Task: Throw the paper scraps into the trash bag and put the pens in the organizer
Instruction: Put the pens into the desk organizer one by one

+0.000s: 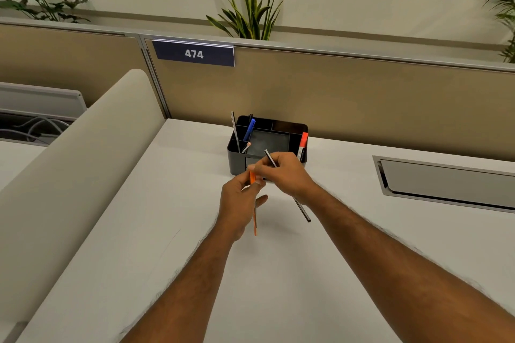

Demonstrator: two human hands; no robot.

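A black desk organizer (pixel 281 128) stands at the back of the white desk. In it are a blue pen (pixel 249 128), a thin grey pen (pixel 235 131), a small orange-tipped pen (pixel 246 147) and a red marker (pixel 302 145). Just in front of it, my left hand (pixel 239 203) grips a thin orange pen (pixel 254 220) that points down. My right hand (pixel 284 172) holds a black pen (pixel 302 210) tilted, with its top end (pixel 269 156) near the organizer's front wall. The fingertips of both hands touch. No paper scraps or trash bag are in view.
A beige partition (pixel 334 92) with a blue "474" label (pixel 194 53) stands behind the desk. A rounded divider (pixel 83 161) runs along the left. A grey cable hatch (pixel 446 184) sits in the desk at right. Plants (pixel 250 8) rise behind the partition.
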